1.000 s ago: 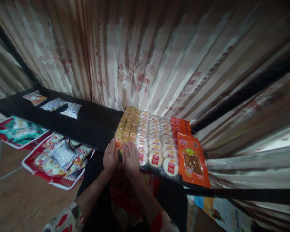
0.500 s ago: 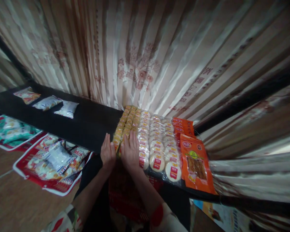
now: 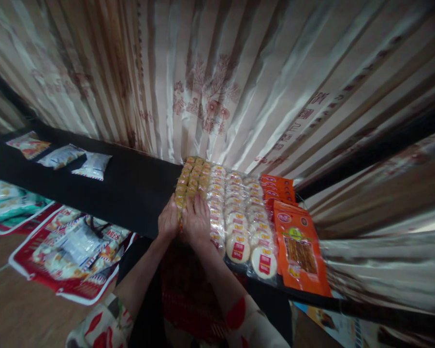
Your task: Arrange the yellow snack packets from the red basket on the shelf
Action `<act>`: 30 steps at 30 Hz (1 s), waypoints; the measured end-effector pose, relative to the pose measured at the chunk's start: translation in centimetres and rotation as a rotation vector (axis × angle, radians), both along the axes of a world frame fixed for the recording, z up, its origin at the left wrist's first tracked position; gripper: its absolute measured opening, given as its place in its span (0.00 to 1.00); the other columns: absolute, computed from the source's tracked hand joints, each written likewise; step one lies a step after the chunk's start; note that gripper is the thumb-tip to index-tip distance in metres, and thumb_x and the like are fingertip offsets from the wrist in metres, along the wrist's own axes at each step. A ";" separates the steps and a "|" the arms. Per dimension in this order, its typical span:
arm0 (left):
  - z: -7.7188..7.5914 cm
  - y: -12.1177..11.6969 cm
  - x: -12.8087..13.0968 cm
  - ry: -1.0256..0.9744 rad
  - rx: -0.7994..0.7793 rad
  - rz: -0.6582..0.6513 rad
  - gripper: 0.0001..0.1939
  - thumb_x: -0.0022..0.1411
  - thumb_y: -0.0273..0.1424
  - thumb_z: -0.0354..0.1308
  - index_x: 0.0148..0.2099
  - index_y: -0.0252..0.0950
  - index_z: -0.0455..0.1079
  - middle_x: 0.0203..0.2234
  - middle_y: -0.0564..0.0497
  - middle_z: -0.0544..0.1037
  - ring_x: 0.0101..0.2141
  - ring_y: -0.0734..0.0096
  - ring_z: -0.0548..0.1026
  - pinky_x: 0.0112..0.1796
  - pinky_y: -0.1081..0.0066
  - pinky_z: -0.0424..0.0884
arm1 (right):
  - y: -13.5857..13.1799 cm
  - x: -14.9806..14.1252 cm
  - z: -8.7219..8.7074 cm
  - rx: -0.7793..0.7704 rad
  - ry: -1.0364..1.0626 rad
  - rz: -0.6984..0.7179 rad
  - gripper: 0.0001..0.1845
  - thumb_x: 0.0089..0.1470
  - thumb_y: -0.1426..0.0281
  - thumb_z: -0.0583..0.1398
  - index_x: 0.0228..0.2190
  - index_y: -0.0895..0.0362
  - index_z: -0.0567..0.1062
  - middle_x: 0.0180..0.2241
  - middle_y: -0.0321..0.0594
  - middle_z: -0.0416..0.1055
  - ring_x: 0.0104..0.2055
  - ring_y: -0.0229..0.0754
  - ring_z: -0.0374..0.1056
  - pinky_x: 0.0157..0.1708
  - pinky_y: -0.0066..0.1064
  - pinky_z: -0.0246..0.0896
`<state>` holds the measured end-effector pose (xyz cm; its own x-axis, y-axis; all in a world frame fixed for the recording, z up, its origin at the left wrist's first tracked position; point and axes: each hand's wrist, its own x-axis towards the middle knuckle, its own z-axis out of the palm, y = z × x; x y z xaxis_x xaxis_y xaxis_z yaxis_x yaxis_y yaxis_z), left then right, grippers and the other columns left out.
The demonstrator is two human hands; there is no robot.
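Note:
Rows of small yellow-wrapped snack packets lie on a black shelf. My left hand is against the left side of their near end, its fingers bent in around the edge. Over the top of the same near end lies my right hand, its fingers curved down onto the packets. Between them the two hands hold the front packets, which they partly hide. Just right of my right hand, clear-wrapped round white cakes with red labels overlap in rows.
Orange snack bags stand at the shelf's right end. Three light-coloured packets lie on the left part, including a white packet. Below, on the floor side, are a red bag of packets and green packets. A pleated curtain hangs behind.
My hands have gone from lying straight along the yellow packets to bending in around their near end. My left hand has come closer to the right one. The view has shifted slightly.

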<state>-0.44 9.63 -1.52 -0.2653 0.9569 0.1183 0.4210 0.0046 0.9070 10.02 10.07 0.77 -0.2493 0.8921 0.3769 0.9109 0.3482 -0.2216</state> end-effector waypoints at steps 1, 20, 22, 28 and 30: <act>0.2 0.0 0.0 -0.002 -0.004 -0.005 0.28 0.67 0.39 0.31 0.61 0.34 0.58 0.59 0.47 0.62 0.60 0.69 0.58 0.61 0.66 0.51 | 0.0 0.0 0.0 0.011 0.004 0.002 0.23 0.61 0.68 0.48 0.55 0.64 0.64 0.60 0.56 0.54 0.64 0.49 0.47 0.60 0.44 0.42; 2.4 7.2 -2.8 -0.758 -0.250 -0.293 0.35 0.63 0.52 0.30 0.65 0.40 0.51 0.62 0.53 0.54 0.61 0.66 0.53 0.60 0.65 0.51 | 4.9 1.0 2.6 -0.168 -0.055 -0.027 0.28 0.62 0.61 0.43 0.59 0.61 0.58 0.62 0.51 0.50 0.66 0.50 0.40 0.60 0.46 0.41; 2.3 7.2 -2.7 -0.768 -0.288 -0.307 0.34 0.63 0.52 0.31 0.65 0.42 0.50 0.62 0.55 0.55 0.61 0.66 0.54 0.60 0.66 0.52 | 5.0 0.9 2.4 -0.174 -0.061 -0.019 0.28 0.62 0.61 0.43 0.59 0.60 0.58 0.62 0.50 0.51 0.66 0.49 0.41 0.60 0.45 0.41; 1.8 7.4 -3.2 -0.576 -0.239 -0.310 0.37 0.62 0.54 0.28 0.65 0.41 0.50 0.62 0.53 0.55 0.61 0.65 0.54 0.60 0.65 0.51 | 5.3 0.9 2.5 -0.163 -0.060 -0.025 0.26 0.62 0.61 0.44 0.59 0.58 0.59 0.62 0.47 0.52 0.65 0.48 0.42 0.61 0.44 0.40; 2.2 8.0 -3.4 -0.449 -0.225 -0.235 0.37 0.62 0.54 0.27 0.65 0.42 0.51 0.62 0.54 0.53 0.62 0.66 0.50 0.61 0.64 0.46 | 5.8 1.2 2.5 -0.157 -0.042 -0.031 0.26 0.63 0.62 0.44 0.58 0.58 0.59 0.62 0.47 0.51 0.65 0.49 0.42 0.61 0.45 0.40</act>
